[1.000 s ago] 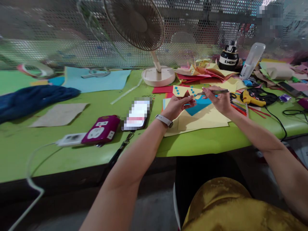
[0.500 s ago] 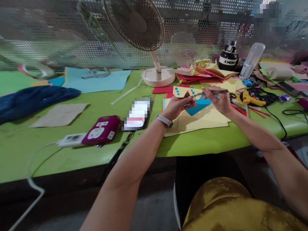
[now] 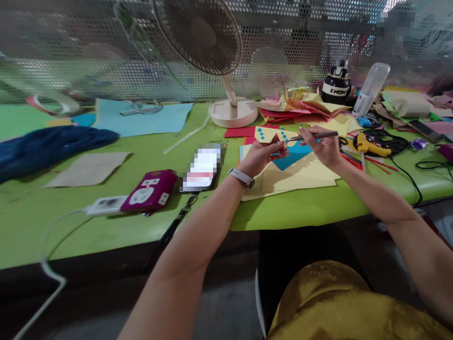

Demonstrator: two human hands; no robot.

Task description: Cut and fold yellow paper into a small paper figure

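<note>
Presently the green worktable point(image 3: 106, 222) carries a pale yellow paper sheet point(image 3: 297, 179) beneath both my hands. My left hand point(image 3: 260, 156) pinches a small red paper piece point(image 3: 275, 139); my right hand point(image 3: 323, 146) grips slim metal tweezers point(image 3: 311, 136), tips meeting it. Risk: the nearby fan point(image 3: 201, 35) could scatter loose cut-outs if my pinch slackens.

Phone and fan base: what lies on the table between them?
In the head view, a pale strip lies aslant on the green table between the phone and the fan base; the rest is bare tabletop.
</note>
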